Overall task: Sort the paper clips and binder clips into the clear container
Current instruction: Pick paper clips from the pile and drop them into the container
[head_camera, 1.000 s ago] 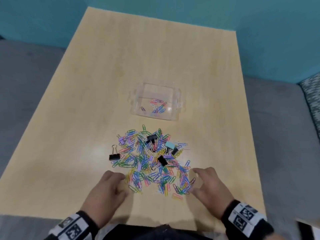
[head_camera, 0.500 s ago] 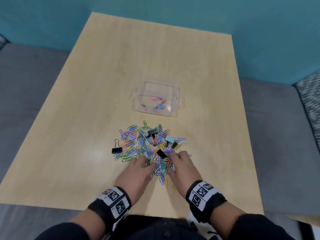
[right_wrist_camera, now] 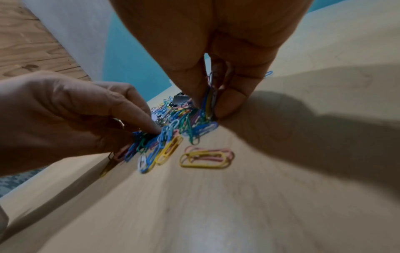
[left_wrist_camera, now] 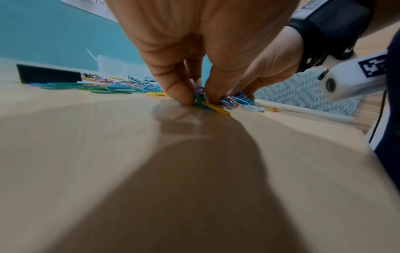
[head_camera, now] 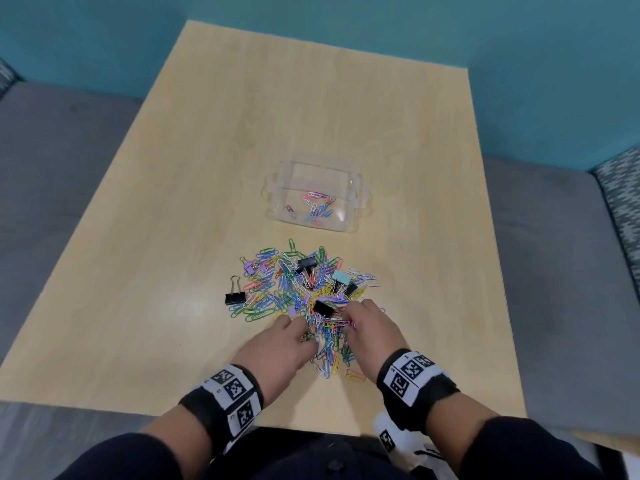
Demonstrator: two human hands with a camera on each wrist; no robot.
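A pile of coloured paper clips [head_camera: 294, 289] mixed with binder clips lies on the wooden table [head_camera: 173, 237]. One black binder clip [head_camera: 235, 296] sits at the pile's left edge, another [head_camera: 323, 307] just beyond my fingers. My left hand [head_camera: 294, 332] pinches a bunch of paper clips [left_wrist_camera: 200, 99] at the pile's near edge. My right hand [head_camera: 353, 318] pinches another bunch [right_wrist_camera: 208, 101] between thumb and fingers. The clear container [head_camera: 317, 197] stands behind the pile and holds several paper clips.
A yellow clip and a pink clip [right_wrist_camera: 206, 158] lie loose near the table's front edge. Grey seating [head_camera: 554, 271] flanks the table on both sides, and a teal wall [head_camera: 519, 46] rises behind it.
Both hands moved inward from the pile's outer near corners to its near middle, and their fingers closed on bunches of paper clips. The head view shifted slightly.
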